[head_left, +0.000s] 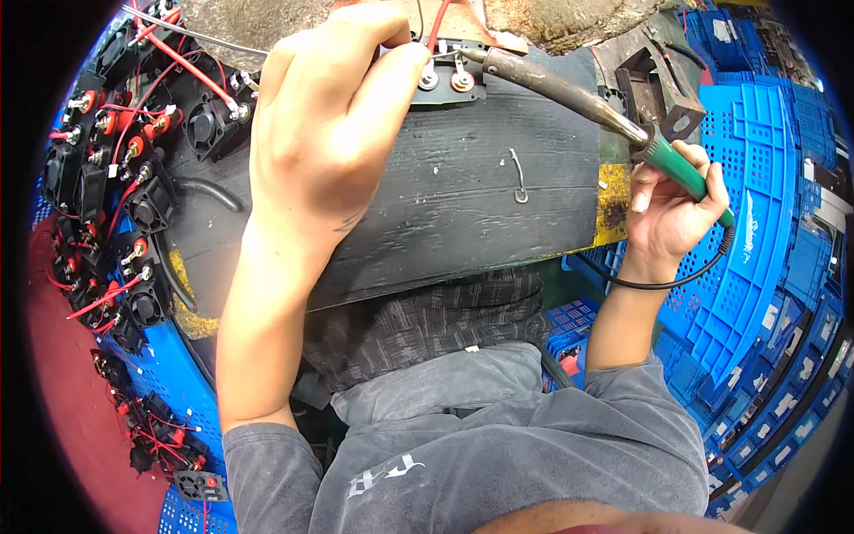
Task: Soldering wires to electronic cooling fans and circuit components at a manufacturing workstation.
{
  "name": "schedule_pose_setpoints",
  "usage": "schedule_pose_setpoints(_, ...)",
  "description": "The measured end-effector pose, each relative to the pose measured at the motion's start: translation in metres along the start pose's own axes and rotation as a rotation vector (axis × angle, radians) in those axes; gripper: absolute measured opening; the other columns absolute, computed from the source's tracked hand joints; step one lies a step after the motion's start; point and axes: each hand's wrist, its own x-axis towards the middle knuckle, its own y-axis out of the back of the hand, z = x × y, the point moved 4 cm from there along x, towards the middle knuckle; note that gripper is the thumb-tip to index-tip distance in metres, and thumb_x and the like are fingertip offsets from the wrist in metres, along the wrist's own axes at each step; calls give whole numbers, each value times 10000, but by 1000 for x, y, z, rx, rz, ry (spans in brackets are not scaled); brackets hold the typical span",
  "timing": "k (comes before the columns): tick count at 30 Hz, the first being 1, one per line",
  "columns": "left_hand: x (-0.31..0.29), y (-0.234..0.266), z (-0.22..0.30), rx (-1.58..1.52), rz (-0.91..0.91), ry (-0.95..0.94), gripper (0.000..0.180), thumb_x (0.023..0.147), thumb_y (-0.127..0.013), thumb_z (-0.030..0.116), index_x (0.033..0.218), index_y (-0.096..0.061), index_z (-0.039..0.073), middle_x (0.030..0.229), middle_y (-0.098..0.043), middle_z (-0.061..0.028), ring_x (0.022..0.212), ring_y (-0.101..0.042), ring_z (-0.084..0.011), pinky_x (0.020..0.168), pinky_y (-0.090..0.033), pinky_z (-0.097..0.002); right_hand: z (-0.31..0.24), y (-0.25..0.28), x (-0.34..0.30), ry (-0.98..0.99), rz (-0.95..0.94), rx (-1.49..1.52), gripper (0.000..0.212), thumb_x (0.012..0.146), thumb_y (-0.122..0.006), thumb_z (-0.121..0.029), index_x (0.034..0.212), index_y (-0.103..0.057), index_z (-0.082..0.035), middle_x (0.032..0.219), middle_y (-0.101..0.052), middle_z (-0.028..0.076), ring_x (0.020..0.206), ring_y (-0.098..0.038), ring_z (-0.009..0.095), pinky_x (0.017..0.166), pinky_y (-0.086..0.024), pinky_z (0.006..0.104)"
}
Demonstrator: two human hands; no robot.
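My right hand (669,209) is closed around the green handle of a soldering iron (569,93). The iron's tip reaches left to a small black panel (445,94) at the far edge of the bench. Two round metal terminals (462,81) with lugs sit on that panel, and a red wire (439,25) rises from it. My left hand (329,116) pinches a thin grey solder wire (205,37), whose end meets the iron's tip above the terminals. Part of the panel lies behind my left fingers.
Many small black fans (206,126) with red wires and terminals crowd the left side. A bent metal hook (519,178) lies on the black bench top (463,196). At the right, a rusty metal bracket (680,116) stands near a blue perforated crate (747,178). The iron's black cord (658,286) loops below my right hand.
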Motion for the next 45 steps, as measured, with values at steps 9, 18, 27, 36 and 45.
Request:
schedule_pose_setpoints(9, 1, -2, -1, 27, -12, 6, 216, 687, -702, -64, 896, -691, -8, 956, -636, -89, 874, -630, -233, 760, -479, -312, 1, 0, 0, -15, 4, 36, 465, 976, -380, -399, 972, -630, -7, 704, -644, 164, 450, -542, 233, 372, -412, 275)
schedule_pose_setpoints(18, -1, 1, 0, -4, -20, -6, 236, 676, -696, -64, 905, -690, -8, 949, -634, -89, 879, -632, -239, 763, -478, -319, 0, 1, 0, -9, -74, 36, 449, 971, -394, -397, 967, -626, -13, 719, -644, 159, 497, -577, 245, 352, -411, 266)
schedule_pose_setpoints(27, -3, 3, 0, -18, -27, -5, 245, 674, -694, -70, 912, -689, -14, 963, -633, -94, 879, -628, -246, 770, -479, -326, -1, 0, -1, -27, -68, 32, 457, 978, -380, -401, 962, -626, -16, 738, -654, 157, 454, -556, 242, 352, -410, 268)
schedule_pose_setpoints(36, -2, 3, 2, 4, -42, -1, 250, 676, -687, -73, 919, -691, -10, 966, -633, -94, 890, -625, -247, 780, -480, -329, -3, -5, 3, -5, -42, -28, 460, 984, -366, -399, 958, -625, -19, 692, -632, 148, 426, -530, 232, 373, -399, 277)
schedule_pose_setpoints(45, -3, 3, -1, -16, 1, -14, 254, 666, -694, -88, 910, -691, -16, 970, -633, -95, 868, -625, -240, 760, -488, -320, -3, -9, 8, 2, -67, -32, 466, 982, -363, -398, 959, -625, -13, 697, -637, 153, 416, -521, 231, 382, -401, 281)
